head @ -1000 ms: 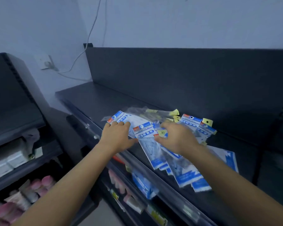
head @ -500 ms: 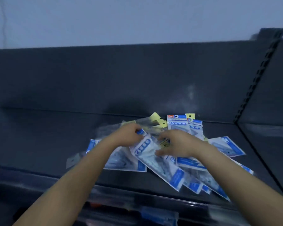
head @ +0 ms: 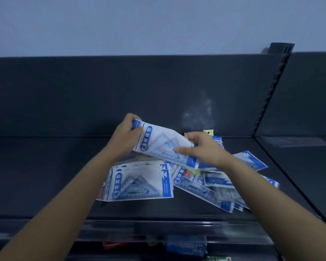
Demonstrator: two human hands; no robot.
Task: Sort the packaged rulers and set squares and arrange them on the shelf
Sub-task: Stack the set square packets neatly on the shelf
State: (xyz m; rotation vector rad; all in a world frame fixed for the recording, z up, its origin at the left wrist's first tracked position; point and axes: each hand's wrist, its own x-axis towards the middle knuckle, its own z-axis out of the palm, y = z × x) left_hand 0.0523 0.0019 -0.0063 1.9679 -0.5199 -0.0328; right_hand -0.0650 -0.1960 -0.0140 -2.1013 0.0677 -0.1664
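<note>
Both hands hold one blue-and-white set-square packet (head: 160, 143) lifted above the pile. My left hand (head: 127, 135) grips its left end, and my right hand (head: 199, 147) pinches its right part, thumb on the front. Below, on the dark shelf (head: 45, 176), a small stack of matching set-square packets (head: 137, 182) lies flat at the left. A loose, overlapping heap of packets (head: 218, 187) spreads to the right, partly hidden by my right forearm. Yellow tags (head: 209, 132) peek out behind my right hand.
The shelf's dark back panel (head: 120, 95) rises behind the pile. A slotted upright (head: 271, 91) and a divider line bound the shelf at the right. A clear price rail (head: 158, 228) runs along the front edge, with goods on the shelf below (head: 184, 245).
The view swung from the left side to face the shelf straight on. Both hands left the flat pile and lifted one set-square packet above it. A neat stack now lies at the left.
</note>
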